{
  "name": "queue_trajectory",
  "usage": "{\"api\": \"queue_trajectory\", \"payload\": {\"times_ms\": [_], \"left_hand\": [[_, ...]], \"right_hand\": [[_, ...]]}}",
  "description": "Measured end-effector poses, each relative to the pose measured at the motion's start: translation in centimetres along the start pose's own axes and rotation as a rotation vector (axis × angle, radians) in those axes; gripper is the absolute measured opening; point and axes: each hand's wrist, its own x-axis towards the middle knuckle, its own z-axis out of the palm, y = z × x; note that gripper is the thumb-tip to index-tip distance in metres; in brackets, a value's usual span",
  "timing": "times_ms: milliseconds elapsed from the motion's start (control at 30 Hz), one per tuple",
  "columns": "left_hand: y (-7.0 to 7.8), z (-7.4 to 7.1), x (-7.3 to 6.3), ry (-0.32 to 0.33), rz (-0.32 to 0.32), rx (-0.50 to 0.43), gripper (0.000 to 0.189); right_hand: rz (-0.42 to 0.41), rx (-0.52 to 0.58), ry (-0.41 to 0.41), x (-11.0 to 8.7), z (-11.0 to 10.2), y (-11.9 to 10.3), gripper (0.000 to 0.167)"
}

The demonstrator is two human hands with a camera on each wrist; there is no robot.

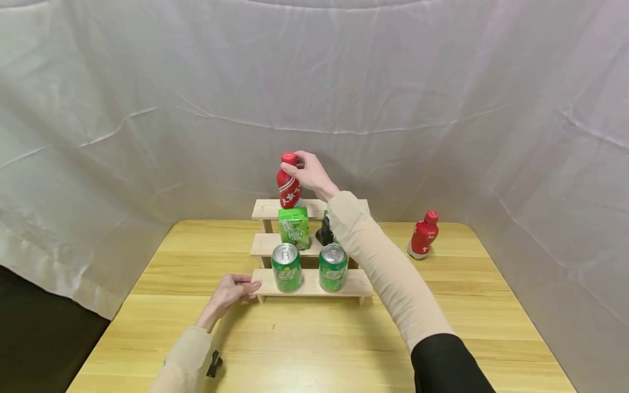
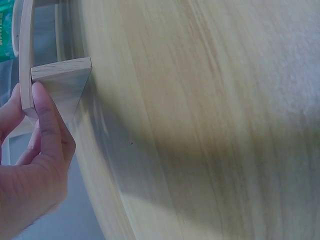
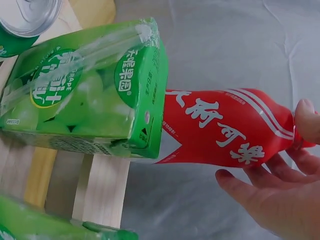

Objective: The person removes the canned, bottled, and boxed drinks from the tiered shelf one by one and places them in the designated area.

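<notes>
A three-step wooden rack (image 1: 310,279) stands on the table. My right hand (image 1: 313,173) holds a red cola bottle (image 1: 288,188) by its neck, thumb on one side and fingers on the other. The bottle is upright at the left of the top step; in the right wrist view a green juice box (image 3: 95,90) hides its base. At the rack's lower left corner, my left hand (image 1: 231,292) pinches the end of the bottom step (image 2: 26,65) between thumb and fingers. Two green drink cans, a left can (image 1: 286,275) and a right can (image 1: 332,275), stand on that step.
Another green carton (image 3: 45,217) is on the middle step, mostly hidden behind my right forearm in the head view. A second red bottle (image 1: 423,237) stands on the table (image 1: 314,344), right of the rack. Grey cloth (image 1: 314,109) hangs behind and at the sides.
</notes>
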Motion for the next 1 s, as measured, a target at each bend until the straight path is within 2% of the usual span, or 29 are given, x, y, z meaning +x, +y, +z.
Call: {"api": "queue_trajectory", "payload": {"times_ms": [233,600,767,1000], "left_hand": [[-0.1,-0.2,0.0,0.001,0.000,0.001,0.042],[-0.2,-0.2,0.0,-0.003,0.003,-0.005,0.045],[-0.3,-0.2,0.0,-0.012,0.028,0.003,0.047],[-0.4,-0.1,-0.1,-0.009,0.018,0.008,0.046]], "right_hand": [[-0.035,0.057,0.079,-1.0,-1.6,-0.3,0.040],[-0.006,0.182,0.238,-2.9,-6.5,-0.1,0.045],[0.010,0.178,0.301,-4.0,-9.3,1.0,0.049],[0.055,0.177,0.407,-5.8,-12.2,3.3,0.050]]}}
